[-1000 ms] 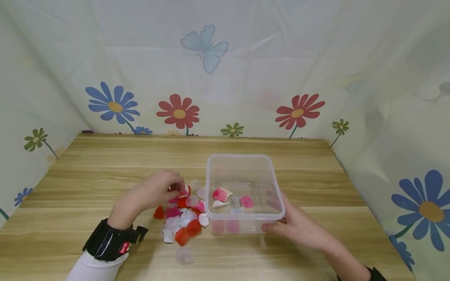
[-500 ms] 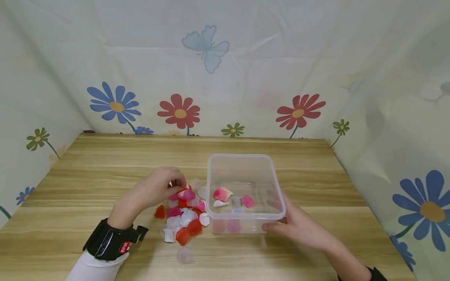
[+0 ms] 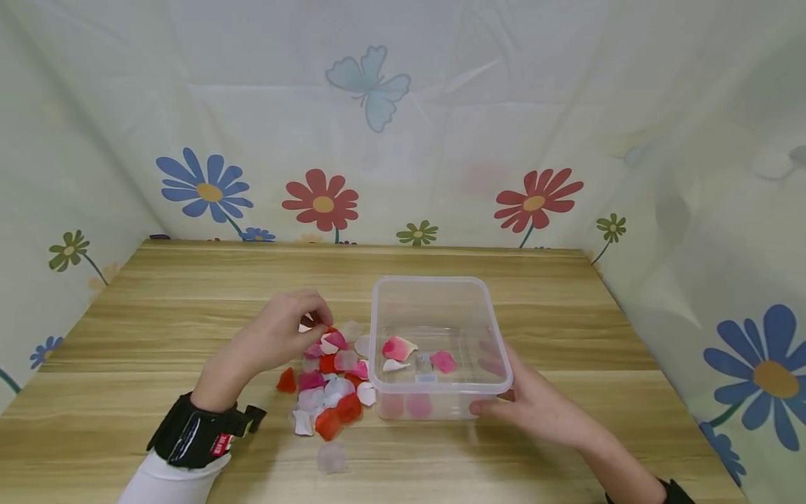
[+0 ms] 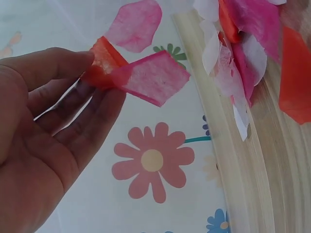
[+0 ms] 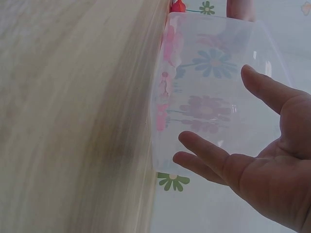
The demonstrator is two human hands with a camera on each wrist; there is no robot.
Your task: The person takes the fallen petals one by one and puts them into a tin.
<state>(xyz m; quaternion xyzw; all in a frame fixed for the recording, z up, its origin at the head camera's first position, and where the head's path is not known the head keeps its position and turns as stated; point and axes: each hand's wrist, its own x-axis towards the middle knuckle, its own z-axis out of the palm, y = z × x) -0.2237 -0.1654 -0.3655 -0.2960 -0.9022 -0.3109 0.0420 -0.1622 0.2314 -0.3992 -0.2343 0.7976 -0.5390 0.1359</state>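
Petals (image 4: 141,73), one red and one pink, sat pinched between my left hand's (image 3: 286,336) thumb and fingers above the pile (image 3: 330,381) near the table's (image 3: 189,294) front edge; only the wrist view showed both. My right hand (image 3: 535,406), fingers relaxed, steadied the clear box (image 3: 439,287), its palm hidden from the head view.

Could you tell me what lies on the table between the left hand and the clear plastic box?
In the head view, loose petals in red, pink and white lie on the wooden table between the left hand and the clear plastic box.
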